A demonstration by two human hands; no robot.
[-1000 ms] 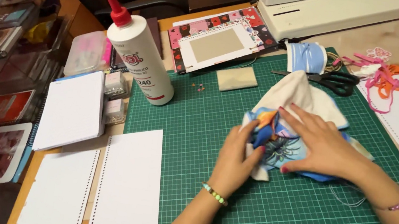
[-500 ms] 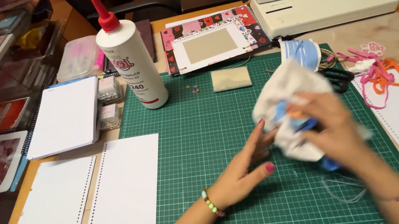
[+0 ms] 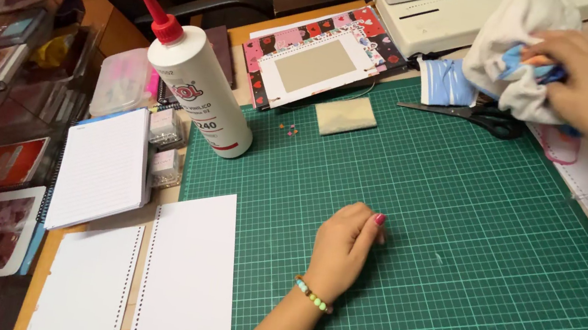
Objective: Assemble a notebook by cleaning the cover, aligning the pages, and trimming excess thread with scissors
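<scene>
At the upper right of the frame, the right hand (image 3: 582,79) gripped a bundle of white and blue cloth (image 3: 513,54), lifted clear of the green cutting mat (image 3: 453,233) and held in front of a pale machine (image 3: 438,9) at the top edge. The left hand (image 3: 345,245) rested on the mat at lower centre, fingers curled loosely and holding nothing. Black scissors (image 3: 470,115) lay on the mat just below the cloth. A white glue bottle with a red nozzle (image 3: 195,78) leaned at the mat's upper left corner. Punched white sheets (image 3: 189,269) lay at lower left, beside a spiral notebook (image 3: 102,165).
</scene>
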